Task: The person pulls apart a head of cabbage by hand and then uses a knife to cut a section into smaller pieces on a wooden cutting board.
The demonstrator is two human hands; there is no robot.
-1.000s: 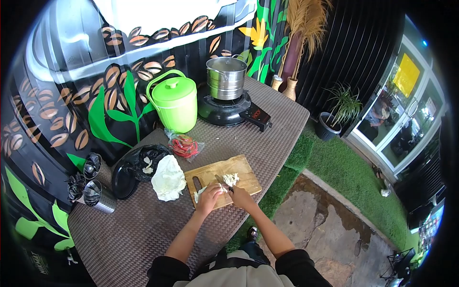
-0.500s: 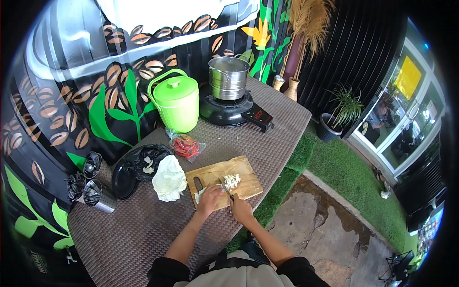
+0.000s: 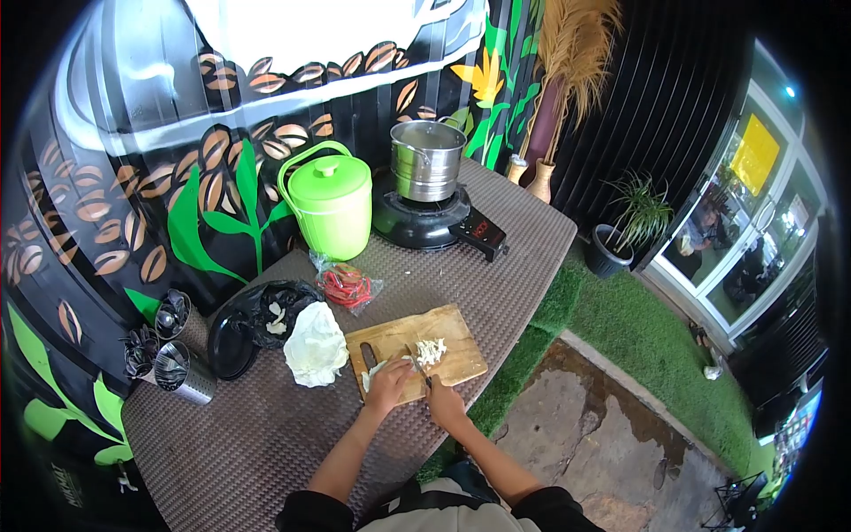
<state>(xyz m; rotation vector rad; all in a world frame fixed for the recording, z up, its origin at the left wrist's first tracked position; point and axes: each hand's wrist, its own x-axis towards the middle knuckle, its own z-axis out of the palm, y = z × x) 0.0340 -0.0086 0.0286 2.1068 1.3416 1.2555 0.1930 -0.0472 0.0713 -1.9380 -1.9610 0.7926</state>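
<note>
A wooden cutting board (image 3: 463, 341) lies near the table edge in front of me. My right hand (image 3: 446, 406) is closed around the handle of a knife (image 3: 418, 367), whose blade points away from me over the board. With bent fingers, my left hand (image 3: 388, 385) presses a piece of pale cabbage (image 3: 376, 369) against the wood, just left of the blade. A small heap of shredded cabbage (image 3: 432, 351) sits beyond the knife. Left of the board rests a large cabbage leaf (image 3: 316, 348), apart from both hands.
Behind the leaf are a black plastic bag (image 3: 292, 297) and a bag of red chillies (image 3: 347, 285). A green lidded bucket (image 3: 333, 208) stands near a steel pot (image 3: 427, 161) on a black portable stove (image 3: 417, 222). Cutlery holders (image 3: 188, 383) stand at the left edge.
The whole view has shifted slightly downward. Both hands stay at the board, with the knife beside the left fingers; the shredded heap looks much the same.
</note>
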